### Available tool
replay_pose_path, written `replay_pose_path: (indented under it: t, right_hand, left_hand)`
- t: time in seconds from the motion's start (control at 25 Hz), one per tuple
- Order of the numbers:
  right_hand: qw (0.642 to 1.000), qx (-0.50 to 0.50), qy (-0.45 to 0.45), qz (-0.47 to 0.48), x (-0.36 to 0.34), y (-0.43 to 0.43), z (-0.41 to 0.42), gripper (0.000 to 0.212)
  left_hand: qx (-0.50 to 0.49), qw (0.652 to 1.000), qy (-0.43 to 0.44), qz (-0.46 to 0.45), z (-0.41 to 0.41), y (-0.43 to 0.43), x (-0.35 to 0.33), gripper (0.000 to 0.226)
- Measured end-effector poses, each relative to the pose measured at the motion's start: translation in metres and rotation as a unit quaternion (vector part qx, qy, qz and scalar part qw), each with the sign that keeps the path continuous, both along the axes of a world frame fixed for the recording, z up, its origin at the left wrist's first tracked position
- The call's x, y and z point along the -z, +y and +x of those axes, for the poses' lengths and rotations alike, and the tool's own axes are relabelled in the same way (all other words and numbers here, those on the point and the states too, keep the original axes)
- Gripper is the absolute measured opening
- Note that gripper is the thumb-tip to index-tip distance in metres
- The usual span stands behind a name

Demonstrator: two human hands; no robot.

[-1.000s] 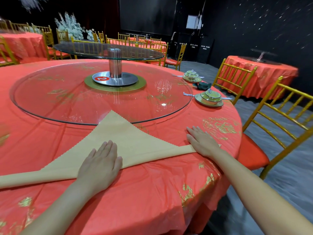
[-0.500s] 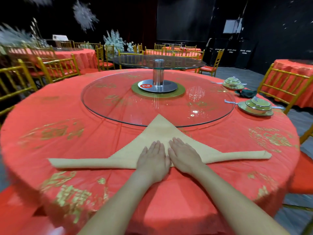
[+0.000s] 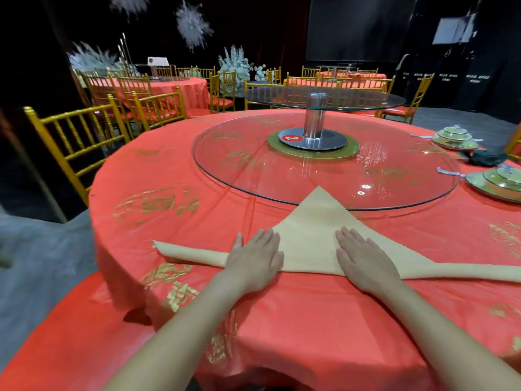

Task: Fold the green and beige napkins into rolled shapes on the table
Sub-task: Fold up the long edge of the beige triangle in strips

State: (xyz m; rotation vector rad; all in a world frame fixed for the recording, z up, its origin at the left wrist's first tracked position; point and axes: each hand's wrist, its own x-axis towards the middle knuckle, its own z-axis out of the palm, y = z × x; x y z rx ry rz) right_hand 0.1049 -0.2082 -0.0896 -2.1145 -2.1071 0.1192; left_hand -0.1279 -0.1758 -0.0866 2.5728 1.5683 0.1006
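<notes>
Task item: beige napkin (image 3: 310, 235), lying on the red-covered worktop (image 3: 282, 320) directly in front of the person.
Shape of item: a triangle with a thickened band along its near edge. Whether that band is rolled or only folded flat cannot be told.
Long axis: the band runs left to right across the near side of the worktop. Its left tail ends in a point in view, and its right tail passes out of the picture.
Apex: points away from the person and reaches the rim of the glass turntable (image 3: 282, 170). Whether it lies over or under the glass cannot be told.
Left hand (image 3: 253, 261): palm down on the band left of centre, fingers straight and close together, thumb set out to the side. It presses and grips nothing.
Right hand (image 3: 363, 263): palm down on the band right of centre, fingers straight and pointing away. It presses and grips nothing.
Spacing: the hands lie apart, with bare cloth between them.
Key relation: the unrolled cloth lies ahead of both sets of fingertips, towards the apex. Judged from this, the roll has to travel away from the person, square to the long axis.
Nearer hand: neither, as both sit on the band at about equal reach.
Risk, judged: uneven pushing would skew the roll into a cone.
Second item: green napkin (image 3: 486, 159), bunched at far right between two sets of dishes (image 3: 499, 183), well apart from both hands and nearer the right one.
Progress, judged: the beige napkin is partly done and the green one is not started.
</notes>
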Motion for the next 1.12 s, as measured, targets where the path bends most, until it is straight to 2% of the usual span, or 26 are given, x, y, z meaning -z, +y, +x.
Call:
replay_pose_path:
  t: [0.44, 0.64, 0.76, 0.84, 0.96, 1.04, 1.12]
  right_hand:
    - [1.000, 0.000, 0.008, 0.007, 0.002, 0.001, 0.000, 0.050]
    - [1.000, 0.002, 0.002, 0.010, 0.001, -0.001, -0.003, 0.050]
    - [1.000, 0.005, 0.001, 0.007, -0.001, -0.002, -0.005, 0.050]
    - [1.000, 0.007, 0.001, 0.009, 0.000, -0.001, -0.005, 0.051]
    - [1.000, 0.006, 0.002, 0.012, 0.002, 0.002, -0.003, 0.051]
    - [1.000, -0.005, 0.019, 0.023, 0.004, 0.003, -0.002, 0.051]
    - [0.996, -0.035, 0.043, 0.063, 0.003, -0.002, 0.000, 0.054]
  left_hand:
    - [-0.108, 0.994, 0.003, -0.027, -0.092, 0.009, -0.001, 0.055]
    - [-0.120, 0.992, -0.003, -0.040, -0.101, 0.009, -0.008, 0.057]
    - [-0.073, 0.994, -0.071, 0.038, -0.072, 0.004, -0.018, 0.057]
    - [0.025, 0.987, -0.137, 0.082, -0.041, -0.008, -0.018, 0.045]
    - [0.164, 0.966, -0.110, 0.164, -0.001, -0.026, -0.009, 0.030]
    - [0.161, 0.972, -0.080, 0.152, 0.009, -0.029, -0.005, 0.026]
    - [0.133, 0.981, -0.092, 0.112, 0.009, -0.030, -0.006, 0.028]
